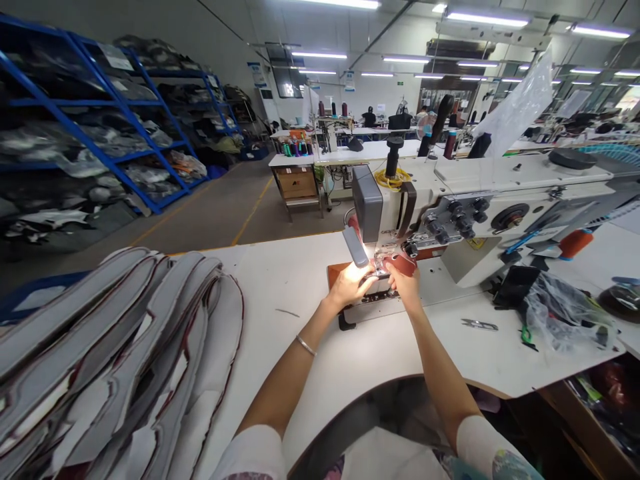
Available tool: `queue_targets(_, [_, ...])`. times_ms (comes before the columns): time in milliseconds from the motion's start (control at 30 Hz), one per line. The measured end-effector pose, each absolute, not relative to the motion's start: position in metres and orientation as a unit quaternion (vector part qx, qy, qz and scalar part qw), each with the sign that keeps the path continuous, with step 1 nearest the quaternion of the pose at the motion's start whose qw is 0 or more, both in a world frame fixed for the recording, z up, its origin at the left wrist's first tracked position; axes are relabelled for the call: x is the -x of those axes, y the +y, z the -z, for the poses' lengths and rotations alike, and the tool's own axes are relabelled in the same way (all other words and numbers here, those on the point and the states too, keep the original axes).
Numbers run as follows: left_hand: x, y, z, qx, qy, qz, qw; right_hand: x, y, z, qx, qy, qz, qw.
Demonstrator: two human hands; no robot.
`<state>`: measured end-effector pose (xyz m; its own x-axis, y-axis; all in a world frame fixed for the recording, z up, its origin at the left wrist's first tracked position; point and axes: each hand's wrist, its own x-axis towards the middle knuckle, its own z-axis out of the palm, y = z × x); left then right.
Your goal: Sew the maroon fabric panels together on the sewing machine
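A sewing machine (400, 213) stands in front of me with its lamp lit over the needle area. A small dark red piece of material (405, 265) is at the needle, to the right of the presser foot. My right hand (404, 283) pinches this piece between thumb and fingers. On the other side of the needle, my left hand (350, 287) has its thumb and fingers closed near the foot, at the piece's left edge; the glare partly hides the fingertips. A grey guard (355, 247) hangs just above the left fingers.
Grey padded panels with dark red edging (150, 320) are stacked on the left. On the white table (320, 360) lie thread snips (479, 325) and a clear plastic bag (565, 310). An orange thread cone (576, 244) is at right. Blue shelves (115, 100) stand beyond.
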<state>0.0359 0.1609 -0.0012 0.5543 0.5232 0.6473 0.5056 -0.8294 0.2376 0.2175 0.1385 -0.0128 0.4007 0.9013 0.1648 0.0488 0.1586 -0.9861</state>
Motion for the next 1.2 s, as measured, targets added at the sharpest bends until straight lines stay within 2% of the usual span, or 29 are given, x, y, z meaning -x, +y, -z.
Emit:
queue_targets(367, [-0.042,0.162,0.004,-0.865,0.288,-0.410,0.026,-0.225,0.144,0.005,0.584,-0.446,-0.305,0.606])
queue_targets(600, [-0.046,0.159,0.008,-0.848,0.313,-0.427,0.030,-0.226,0.154,0.018,0.572,-0.445,-0.196,0.660])
queue_targets(867, [-0.045,0.147,0.012,-0.853,0.339,-0.395,0.038,-0.228,0.168,0.037,0.520,-0.384,-0.287,0.707])
queue_targets(967, [-0.024,0.145,0.015,-0.857,0.339,-0.386,0.036,-0.230,0.171,0.041,0.528,-0.384,-0.301,0.695])
queue_targets(1033, [0.009,0.146,0.018,-0.821,0.449,-0.352,0.017,-0.234,0.173,0.043,0.548,-0.394,-0.295,0.677])
queue_targets(1133, [0.088,0.139,0.021,-0.669,0.683,-0.291,-0.022,-0.240,0.176,0.047,0.555,-0.418,-0.268,0.667])
queue_targets(1200, [0.143,0.123,0.024,-0.579,0.769,-0.269,-0.040,-0.244,0.179,0.048,0.550,-0.444,-0.239,0.666])
